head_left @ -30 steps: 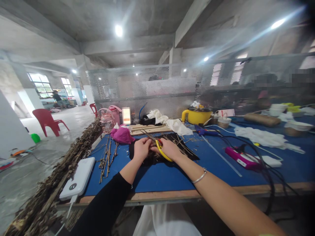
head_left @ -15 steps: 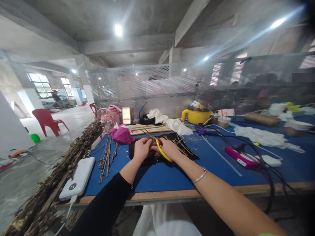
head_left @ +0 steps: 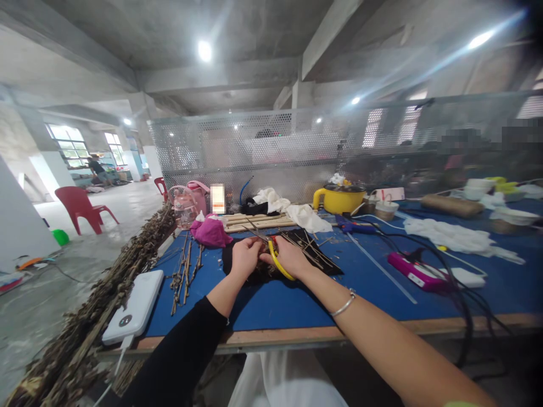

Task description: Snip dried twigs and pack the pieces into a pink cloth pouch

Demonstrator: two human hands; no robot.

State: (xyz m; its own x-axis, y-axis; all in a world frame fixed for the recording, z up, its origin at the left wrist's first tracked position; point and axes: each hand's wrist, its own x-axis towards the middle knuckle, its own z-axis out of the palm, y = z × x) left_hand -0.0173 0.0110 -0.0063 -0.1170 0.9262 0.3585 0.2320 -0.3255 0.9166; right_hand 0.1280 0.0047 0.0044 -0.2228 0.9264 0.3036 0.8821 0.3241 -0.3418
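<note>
My right hand (head_left: pixel 288 257) is closed around scissors (head_left: pixel 278 263) with yellow handles, their blades pointing up and to the left. Close beside it, my left hand (head_left: pixel 246 257) has its fingers pinched together near the blades; what they hold is too small and hidden to make out. Both hands are over a black cloth (head_left: pixel 326 263) strewn with dry plant bits. Thin cut stems (head_left: pixel 303 249) lie on the cloth to the right. Several dried stalks (head_left: pixel 185 271) rest on the blue table left of my left hand.
A white power bank (head_left: pixel 138 305) lies at the table's left edge, by a long heap of dried plants (head_left: pixel 123 265). A purple cloth bundle (head_left: pixel 211 230), a yellow pot (head_left: pixel 341 199) and a glue gun (head_left: pixel 354 225) stand farther back. A purple power strip (head_left: pixel 418 273) with cables is right.
The scissors and my right hand have shifted very slightly, with the blades turned a little. My left hand stays almost where it was.
</note>
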